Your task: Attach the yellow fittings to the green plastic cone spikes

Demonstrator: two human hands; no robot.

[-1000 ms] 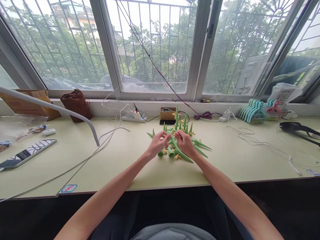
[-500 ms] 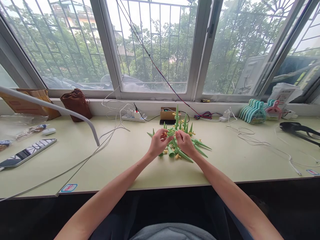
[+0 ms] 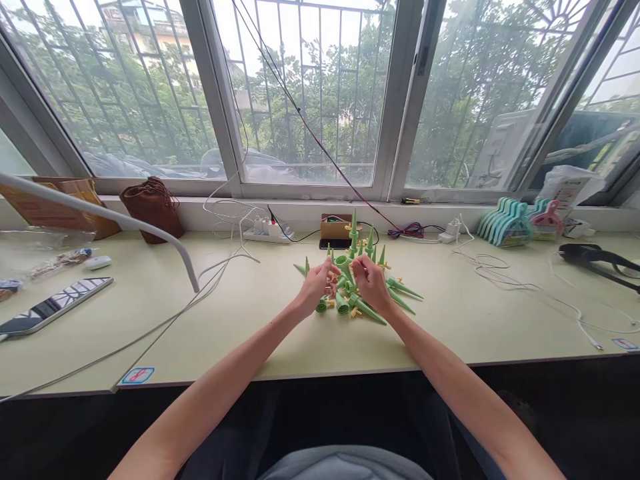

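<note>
Between my hands is a green plastic watering spike (image 3: 342, 262), its round open end facing me. My right hand (image 3: 371, 283) is closed with its fingertips at the side of this spike and seems to hold it; part of the spike is hidden behind the fingers. My left hand (image 3: 317, 288) is just left of it, fingers apart and holding nothing I can see. Below and around both hands lies a pile of similar green spikes with small yellow valves. One green spike (image 3: 369, 311) points toward the front right, and another (image 3: 354, 230) stands upright behind my hands.
Behind the pile are a small cardboard box (image 3: 336, 228) and a power strip (image 3: 270, 231). White cables (image 3: 200, 293) cross the table on the left, near a phone (image 3: 55, 307). Small teal hangers (image 3: 505, 225) and a black strap-like object (image 3: 595, 257) lie to the right.
My left fingers have come off the green spike and spread, lower and slightly left. The spike's open end has turned toward me. My right hand has barely moved.
</note>
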